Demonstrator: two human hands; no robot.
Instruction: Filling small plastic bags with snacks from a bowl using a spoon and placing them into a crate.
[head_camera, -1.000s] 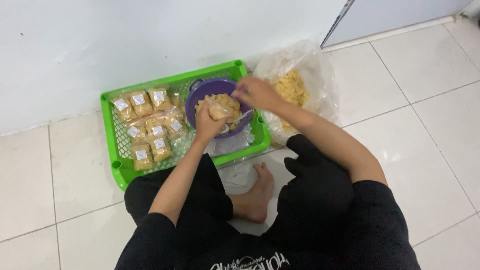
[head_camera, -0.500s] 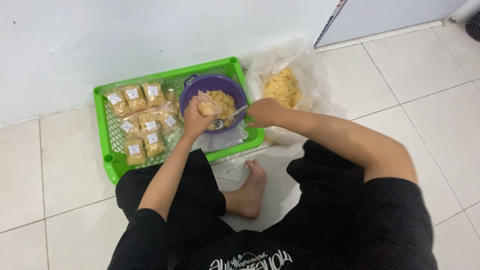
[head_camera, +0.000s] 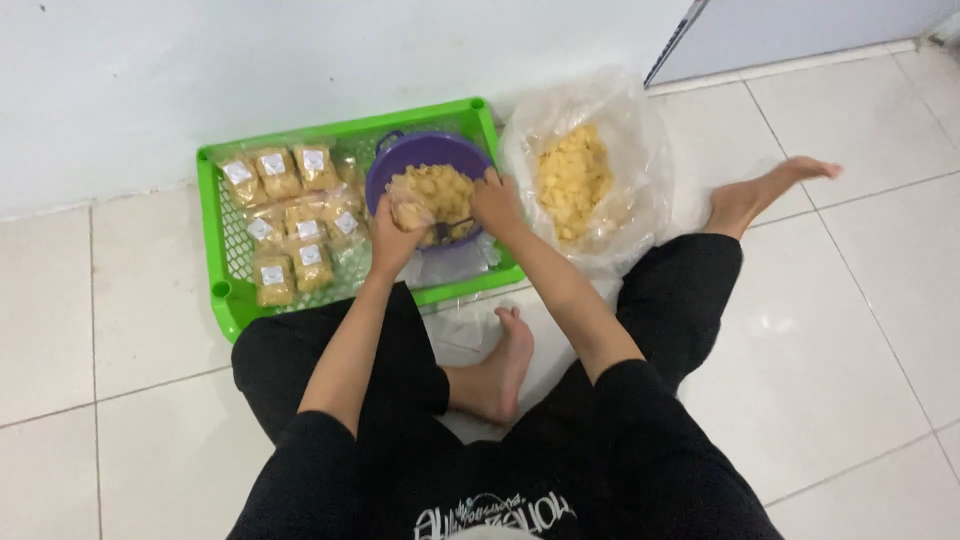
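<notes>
I sit on a tiled floor facing a green plastic tray (head_camera: 224, 258) by the wall. A purple bowl (head_camera: 425, 152) full of yellow chips stands in the tray's right half. My left hand (head_camera: 392, 240) holds a small clear bag (head_camera: 410, 213) of chips at the bowl's near left rim. My right hand (head_camera: 495, 203) is at the bowl's right rim, gripping a metal spoon (head_camera: 452, 230) that lies across the chips. Several filled, labelled small bags (head_camera: 288, 232) lie in the tray's left half.
A large clear plastic bag (head_camera: 620, 160) of yellow chips sits on the floor right of the tray. Empty clear bags (head_camera: 450, 266) lie under the bowl's near side. My bare feet (head_camera: 505, 365) rest on the tiles; the right leg stretches out to the right.
My right hand moved from the bowl's near right side up to its right rim, close to the left hand. My right leg has stretched out to the right.
</notes>
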